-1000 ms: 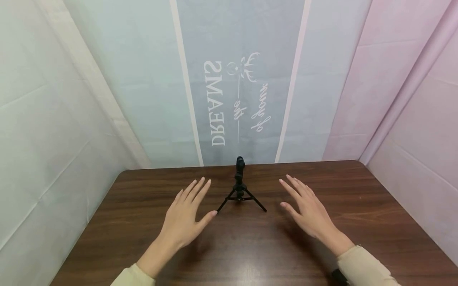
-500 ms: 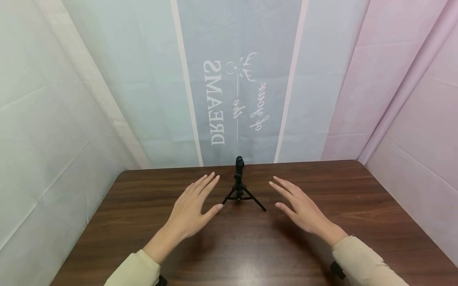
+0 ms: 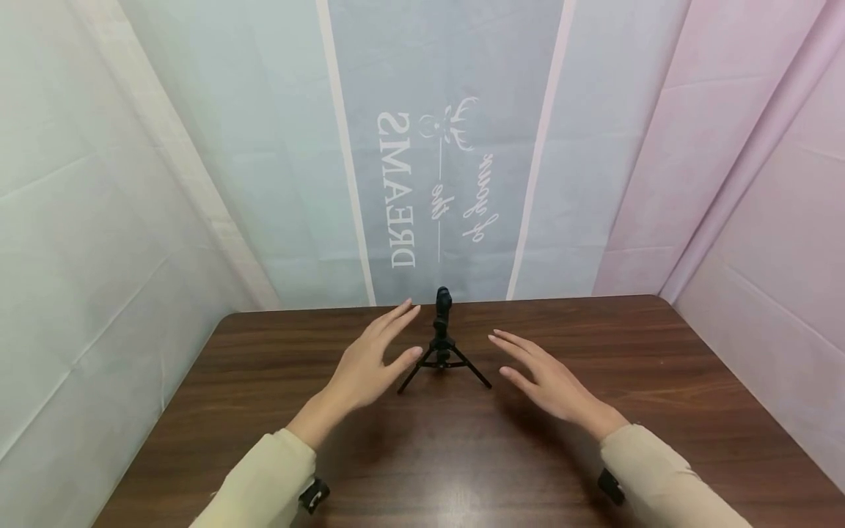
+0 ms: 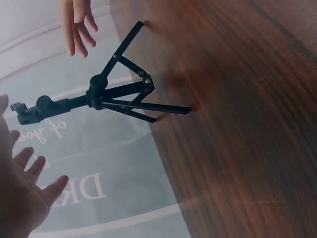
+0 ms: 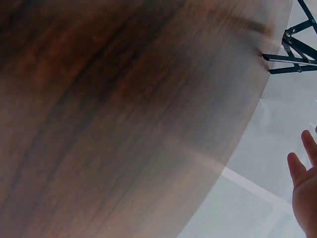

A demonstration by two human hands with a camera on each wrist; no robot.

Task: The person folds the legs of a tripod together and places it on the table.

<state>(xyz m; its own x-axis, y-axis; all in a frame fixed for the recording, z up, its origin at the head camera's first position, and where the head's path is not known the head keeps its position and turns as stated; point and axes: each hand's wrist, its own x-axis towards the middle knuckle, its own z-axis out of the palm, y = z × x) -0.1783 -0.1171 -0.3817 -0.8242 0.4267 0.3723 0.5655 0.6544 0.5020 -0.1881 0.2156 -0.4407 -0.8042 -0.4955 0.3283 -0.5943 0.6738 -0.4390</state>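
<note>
"Where does the small black three-legged tripod (image 3: 441, 334) stand?"
"Upright on the dark brown wood-grain table (image 3: 455, 455)."
"And the bare left hand (image 3: 364, 372)?"
"Just left of the tripod, apart, fingers extended, thumb spread."
"The bare right hand (image 3: 556, 381)?"
"Right of the tripod, also apart, fingers loosely extended."
"Behind the tripod?"
"A pale blue-grey cloth (image 3: 442, 66) with white lettering."
</note>
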